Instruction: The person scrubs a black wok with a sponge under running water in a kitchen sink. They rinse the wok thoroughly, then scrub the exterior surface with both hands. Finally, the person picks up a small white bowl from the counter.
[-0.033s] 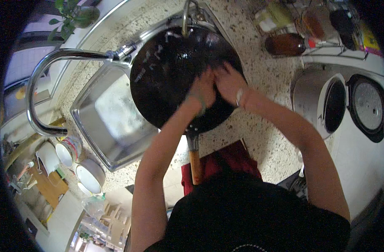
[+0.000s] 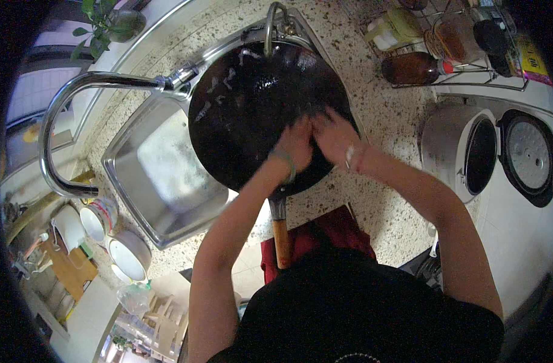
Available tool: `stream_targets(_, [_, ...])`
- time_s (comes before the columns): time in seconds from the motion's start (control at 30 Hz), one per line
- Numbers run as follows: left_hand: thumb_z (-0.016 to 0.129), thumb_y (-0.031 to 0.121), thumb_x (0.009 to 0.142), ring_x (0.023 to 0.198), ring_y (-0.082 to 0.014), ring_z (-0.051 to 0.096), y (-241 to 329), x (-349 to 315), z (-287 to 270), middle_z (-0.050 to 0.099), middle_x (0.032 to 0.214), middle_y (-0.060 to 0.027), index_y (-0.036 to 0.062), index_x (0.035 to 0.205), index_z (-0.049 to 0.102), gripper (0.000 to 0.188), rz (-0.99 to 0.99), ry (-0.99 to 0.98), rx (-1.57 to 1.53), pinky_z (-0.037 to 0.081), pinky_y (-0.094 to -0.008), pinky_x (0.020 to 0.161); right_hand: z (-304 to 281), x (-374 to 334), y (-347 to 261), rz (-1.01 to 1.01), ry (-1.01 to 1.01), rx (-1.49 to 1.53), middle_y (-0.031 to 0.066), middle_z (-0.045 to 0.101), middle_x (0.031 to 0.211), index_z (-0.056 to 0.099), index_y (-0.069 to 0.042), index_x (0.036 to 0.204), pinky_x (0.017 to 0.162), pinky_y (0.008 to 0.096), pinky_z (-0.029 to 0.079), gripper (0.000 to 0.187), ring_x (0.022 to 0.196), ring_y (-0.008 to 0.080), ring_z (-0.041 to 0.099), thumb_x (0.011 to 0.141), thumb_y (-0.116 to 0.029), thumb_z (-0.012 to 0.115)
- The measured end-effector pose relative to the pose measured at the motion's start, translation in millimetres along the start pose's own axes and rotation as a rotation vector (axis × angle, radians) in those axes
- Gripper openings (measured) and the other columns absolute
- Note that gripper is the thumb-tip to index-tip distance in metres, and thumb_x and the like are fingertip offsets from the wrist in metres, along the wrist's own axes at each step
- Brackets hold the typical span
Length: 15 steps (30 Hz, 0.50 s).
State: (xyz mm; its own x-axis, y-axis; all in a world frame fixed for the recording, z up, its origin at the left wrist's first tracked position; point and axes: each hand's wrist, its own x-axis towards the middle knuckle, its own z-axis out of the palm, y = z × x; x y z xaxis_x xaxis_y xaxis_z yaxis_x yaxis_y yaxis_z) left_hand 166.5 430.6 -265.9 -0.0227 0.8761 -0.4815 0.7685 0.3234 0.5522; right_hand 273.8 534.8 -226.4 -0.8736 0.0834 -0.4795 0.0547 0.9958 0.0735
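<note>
Your left hand (image 2: pixel 294 145) and right hand (image 2: pixel 335 138) close together inside a wok (image 2: pixel 246 121) at twelve o'clock.
Blur hides whether they hold anything; I cannot tell. An uneven push could tip the wok, which seems perched over the steel sink (image 2: pixel 188 224). It looks black, round and shiny-wet, its wooden handle (image 2: pixel 281 243) toward six o'clock.

Light is moderate and uneven. A pale glow shows at the dark-framed glass window (image 2: pixel 33 94) toward ten o'clock, and white glare washes the rectangular stainless-steel sink (image 2: pixel 198 209) at nine. The round black metal wok (image 2: pixel 228 139) near twelve loses detail in darkness, apart from small glints. Motion blur softens the bare left hand (image 2: pixel 296 143) and bare right hand (image 2: pixel 338 138). Fisheye distortion bends outer edges toward black corners.
</note>
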Motion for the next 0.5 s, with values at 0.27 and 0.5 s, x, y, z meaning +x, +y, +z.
stream_targets(0.27, [0.038, 0.020, 0.092, 0.140, -0.0315, 0.016, -11.1, 32.8, -26.2, 0.009, 0.152, -0.0177, -0.0028, 0.144, 0.016, 0.061, -0.119, 0.194, 0.298, 0.015, -0.0434, 0.114, -16.4, 31.1, 36.5, 0.005, 0.197, 0.014, 0.0103, 0.048, 0.134, 0.054, -0.004, 0.123, 0.112, 0.0450, 0.020, 0.040, 0.128, 0.0231, 0.040, 0.085, -0.013, 0.046])
stream_targets(0.5, [0.038, 0.022, 0.094, 0.140, -0.0317, 0.015, 26.7, -17.1, 8.8, 0.008, 0.153, -0.0176, -0.0030, 0.144, 0.015, 0.060, 0.018, -0.102, 0.044, 0.016, -0.0437, 0.114, -3.4, -32.8, 6.3, -0.038, 0.036, 0.131, 0.0087, 0.050, 0.132, 0.056, -0.005, 0.121, 0.112, 0.0432, 0.020, 0.038, 0.128, 0.0217, 0.041, 0.084, -0.011, 0.047])
